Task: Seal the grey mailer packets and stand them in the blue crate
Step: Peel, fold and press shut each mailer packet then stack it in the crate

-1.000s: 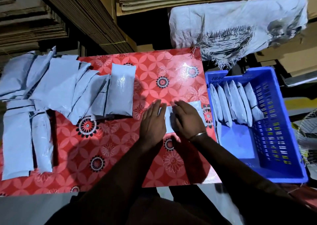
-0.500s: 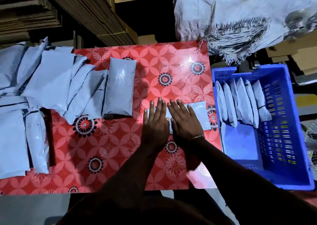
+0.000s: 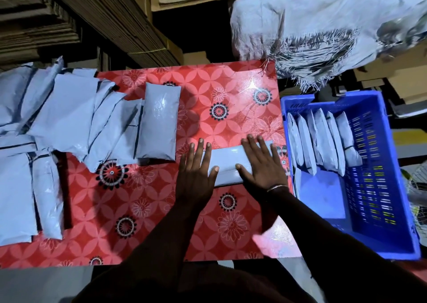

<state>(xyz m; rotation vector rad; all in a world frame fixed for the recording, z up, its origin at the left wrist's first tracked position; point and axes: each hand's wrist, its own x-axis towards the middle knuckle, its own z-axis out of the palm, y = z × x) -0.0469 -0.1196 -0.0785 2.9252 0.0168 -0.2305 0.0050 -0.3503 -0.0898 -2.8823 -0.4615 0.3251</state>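
Sealing step, by my reading: left hand (image 3: 196, 175) and right hand (image 3: 261, 168), fingers flat and spread, pressed grey packet (image 3: 227, 161) onto worktop (image 3: 208, 90) beside blue crate (image 3: 397, 245). Next probably needed: grip packet, stand it behind upright row (image 3: 323, 141).

Surface (image 3: 161, 221): one packet (image 3: 227, 166) lies crosswise beneath both hands, left hand (image 3: 196, 175) on its left end, right hand (image 3: 263, 166) on its right end. Single packet (image 3: 159, 122) lies just left of and beyond the left hand; overlapping packet pile (image 3: 53, 127) farther left. Crate (image 3: 392, 187) stands right of the right hand, off the surface edge, holding a row of upright packets (image 3: 323, 141) in its far half. Sack (image 3: 323, 30) lies beyond the crate.
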